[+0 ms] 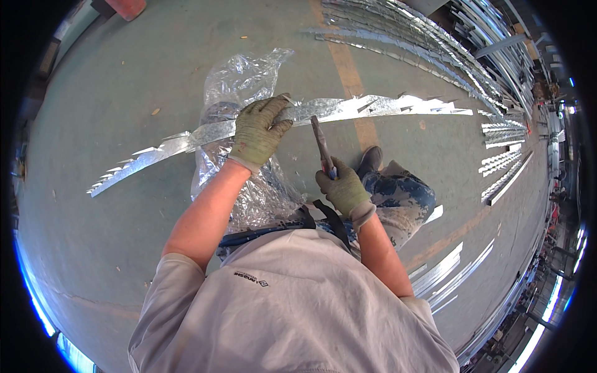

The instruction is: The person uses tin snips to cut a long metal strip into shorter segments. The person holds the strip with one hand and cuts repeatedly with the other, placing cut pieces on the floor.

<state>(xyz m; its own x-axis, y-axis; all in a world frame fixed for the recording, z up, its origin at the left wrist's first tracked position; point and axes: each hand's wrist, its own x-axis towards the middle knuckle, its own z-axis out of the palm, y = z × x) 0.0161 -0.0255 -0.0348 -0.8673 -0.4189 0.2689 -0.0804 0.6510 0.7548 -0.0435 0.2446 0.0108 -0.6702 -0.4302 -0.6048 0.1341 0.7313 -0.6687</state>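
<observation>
We are looking down past a pale grey shirt (292, 304) and seeing both forearms reaching forward from the lower edge. Our right hand (343, 189), in a worn greenish work glove, is closing its fingers fully around the handle of a slim hand tool (323, 147), whose dark shaft is pointing up and away toward the metal; we cannot tell what kind of head it has. Just beyond this hand a knee in blue patterned trousers (401, 194) and a dark shoe (371, 159) are resting on the floor.

Our left hand (260, 129), gloved the same way, is clamping down over the top edge of a long galvanised metal strip (348, 109), fingers curled over it and thumb underneath. The strip is lying across the grey-green concrete floor (112, 99) in a shallow arc from lower left to upper right, shiny and mottled, with one edge cut into a row of pointed, saw-like teeth that are showing most clearly at both ends. Under the strip's middle, a crumpled clear plastic sheet (239, 84) is spreading out.

Farther off, more cut metal strips (504, 158) are lying at the right, and a big stack of long metal profiles (435, 43) is filling the upper right.
</observation>
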